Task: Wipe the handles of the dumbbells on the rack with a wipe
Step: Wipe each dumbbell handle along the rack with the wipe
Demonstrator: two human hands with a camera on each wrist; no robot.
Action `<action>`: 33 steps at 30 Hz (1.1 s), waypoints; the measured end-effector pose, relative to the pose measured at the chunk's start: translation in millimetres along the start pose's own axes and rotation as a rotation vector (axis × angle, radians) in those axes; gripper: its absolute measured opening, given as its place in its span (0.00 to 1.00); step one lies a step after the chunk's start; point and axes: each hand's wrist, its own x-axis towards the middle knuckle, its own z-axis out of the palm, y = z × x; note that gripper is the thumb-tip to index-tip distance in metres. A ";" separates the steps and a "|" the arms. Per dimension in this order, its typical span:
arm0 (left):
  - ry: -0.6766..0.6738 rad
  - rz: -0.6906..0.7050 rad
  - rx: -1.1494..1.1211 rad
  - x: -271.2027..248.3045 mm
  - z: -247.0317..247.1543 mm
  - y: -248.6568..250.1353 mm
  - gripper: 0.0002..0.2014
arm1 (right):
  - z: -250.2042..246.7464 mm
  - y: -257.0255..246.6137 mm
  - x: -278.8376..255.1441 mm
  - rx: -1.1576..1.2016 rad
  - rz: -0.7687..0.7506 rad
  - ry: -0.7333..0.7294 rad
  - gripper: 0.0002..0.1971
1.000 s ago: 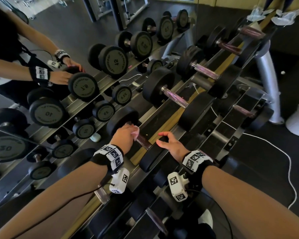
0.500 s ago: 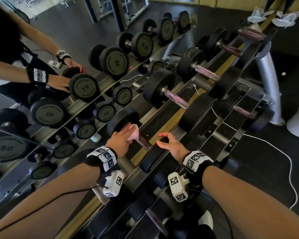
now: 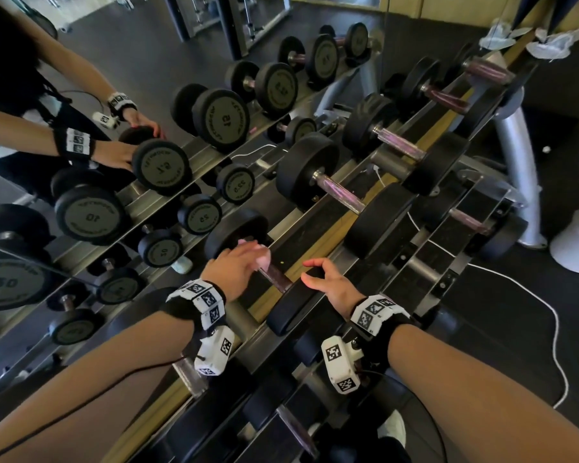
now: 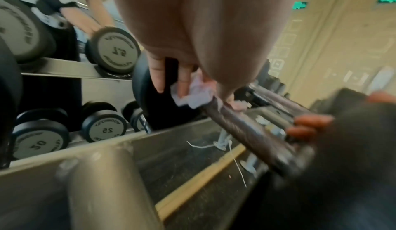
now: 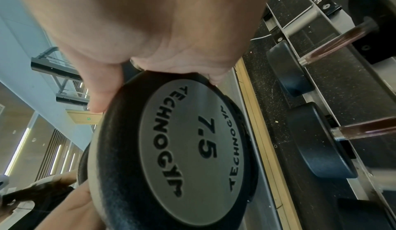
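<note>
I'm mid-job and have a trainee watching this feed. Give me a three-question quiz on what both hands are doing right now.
1. True or false: the left hand presses the wipe onto the handle of the nearest dumbbell.
2. What number is printed on the end plate under the right hand?
3. The right hand rests on: A) the handle, B) the dumbbell's near head, C) the rack rail.

Key: 1 true. 2: 7.5. 3: B, fingers curled over the head's rim.
</note>
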 end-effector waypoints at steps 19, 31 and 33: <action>0.152 0.366 0.477 -4.7 13.1 -7.0 0.31 | -5.7 2.4 -0.2 0.000 0.007 -0.018 0.17; 0.008 0.468 0.396 -0.5 19.0 8.9 0.32 | -3.0 3.0 1.5 0.033 0.004 -0.012 0.15; -0.018 0.538 0.421 -1.4 21.7 8.4 0.33 | -2.5 2.0 1.3 0.042 0.007 -0.012 0.15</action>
